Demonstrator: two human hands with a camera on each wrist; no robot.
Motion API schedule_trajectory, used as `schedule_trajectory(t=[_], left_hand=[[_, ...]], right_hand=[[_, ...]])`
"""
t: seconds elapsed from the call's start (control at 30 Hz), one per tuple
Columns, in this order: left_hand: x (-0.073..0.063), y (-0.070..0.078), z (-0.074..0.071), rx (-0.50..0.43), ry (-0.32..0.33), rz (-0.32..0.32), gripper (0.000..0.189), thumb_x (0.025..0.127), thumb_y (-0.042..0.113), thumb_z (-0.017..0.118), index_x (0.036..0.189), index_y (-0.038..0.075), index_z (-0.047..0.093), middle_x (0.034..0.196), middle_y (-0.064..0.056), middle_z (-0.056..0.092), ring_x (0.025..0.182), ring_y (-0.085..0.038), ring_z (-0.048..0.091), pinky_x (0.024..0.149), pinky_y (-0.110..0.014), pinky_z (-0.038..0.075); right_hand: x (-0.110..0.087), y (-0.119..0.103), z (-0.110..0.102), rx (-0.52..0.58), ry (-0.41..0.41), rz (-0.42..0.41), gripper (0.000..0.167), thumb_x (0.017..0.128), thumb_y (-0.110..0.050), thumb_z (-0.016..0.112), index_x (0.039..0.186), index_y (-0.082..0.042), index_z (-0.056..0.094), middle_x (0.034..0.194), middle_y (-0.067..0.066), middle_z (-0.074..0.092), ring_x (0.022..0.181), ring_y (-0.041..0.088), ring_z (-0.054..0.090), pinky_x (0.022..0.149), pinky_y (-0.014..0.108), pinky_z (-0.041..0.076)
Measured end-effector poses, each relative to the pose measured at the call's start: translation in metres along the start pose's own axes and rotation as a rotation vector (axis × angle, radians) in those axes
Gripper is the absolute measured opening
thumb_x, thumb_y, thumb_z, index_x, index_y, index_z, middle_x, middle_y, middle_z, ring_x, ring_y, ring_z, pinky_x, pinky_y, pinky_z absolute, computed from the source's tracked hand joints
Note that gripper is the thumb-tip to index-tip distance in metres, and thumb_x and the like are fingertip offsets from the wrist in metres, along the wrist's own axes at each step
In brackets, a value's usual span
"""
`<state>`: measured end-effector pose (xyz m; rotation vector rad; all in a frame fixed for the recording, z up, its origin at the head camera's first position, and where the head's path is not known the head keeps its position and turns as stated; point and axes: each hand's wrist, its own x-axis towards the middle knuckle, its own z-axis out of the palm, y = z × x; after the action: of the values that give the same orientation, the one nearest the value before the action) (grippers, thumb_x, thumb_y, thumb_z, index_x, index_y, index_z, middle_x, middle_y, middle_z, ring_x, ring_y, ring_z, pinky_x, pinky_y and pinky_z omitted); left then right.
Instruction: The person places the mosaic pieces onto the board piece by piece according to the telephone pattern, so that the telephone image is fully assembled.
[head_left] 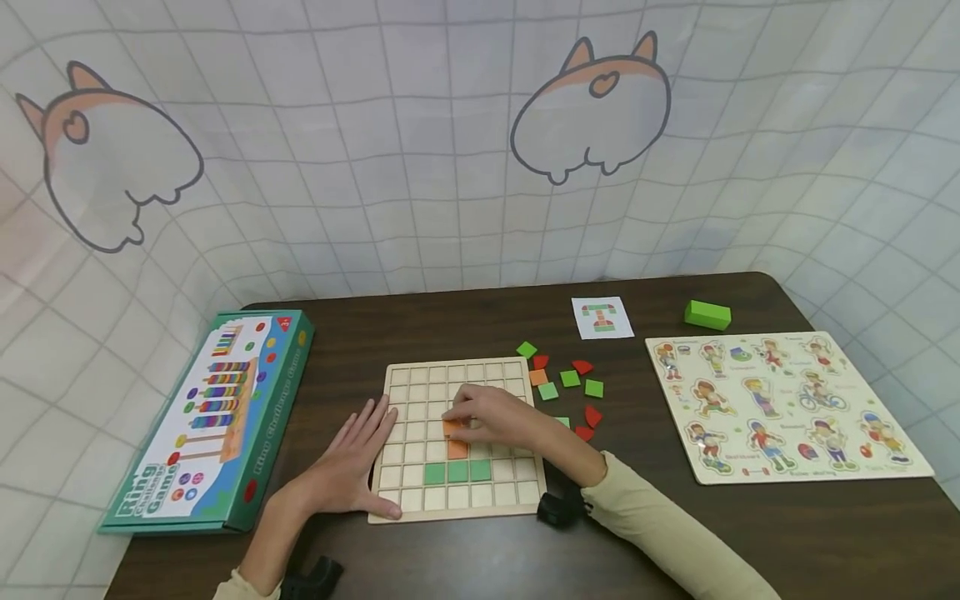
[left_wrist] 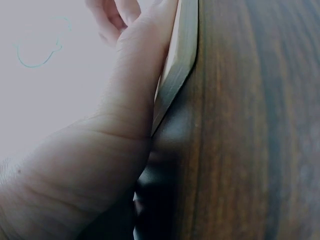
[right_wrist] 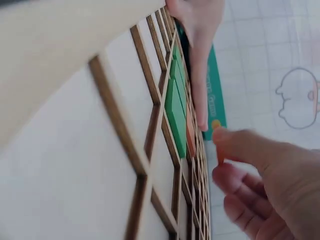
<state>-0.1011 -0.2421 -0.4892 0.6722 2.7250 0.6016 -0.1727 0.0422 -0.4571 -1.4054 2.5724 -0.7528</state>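
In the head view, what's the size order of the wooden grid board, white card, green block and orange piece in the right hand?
Largest first:
1. Wooden grid board
2. White card
3. Green block
4. Orange piece, partly hidden by the right hand

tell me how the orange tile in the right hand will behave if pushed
The orange tile is probably stiff: its thin edge shows no evident bend in the right hand's pinch. Small and thin, it is likely light. Its flat shape suggests sliding, not rolling, though the grid board's raised ridges would probably stop it.
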Motion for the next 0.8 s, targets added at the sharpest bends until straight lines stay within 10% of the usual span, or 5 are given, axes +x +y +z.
schedule_trajectory(t=[0.8], left_hand=[[0.0012, 0.0011, 0.0014, 0.008, 0.006, -0.004, 0.136, 0.061, 0.072, 0.076, 0.157, 0.008, 0.003, 0.165, -0.012, -0.007, 0.152, -0.038, -0.003, 0.117, -0.058, 0.005]], right_hand=[[0.0018, -0.0021, 0.0011, -0.051, -0.021, 0.026, 0.016, 0.088, -0.024, 0.072, 0.098, -0.011, 0.075, 0.093, 0.001, 0.065, 0.080, 0.010, 0.058, 0.073, 0.020, 0.049]])
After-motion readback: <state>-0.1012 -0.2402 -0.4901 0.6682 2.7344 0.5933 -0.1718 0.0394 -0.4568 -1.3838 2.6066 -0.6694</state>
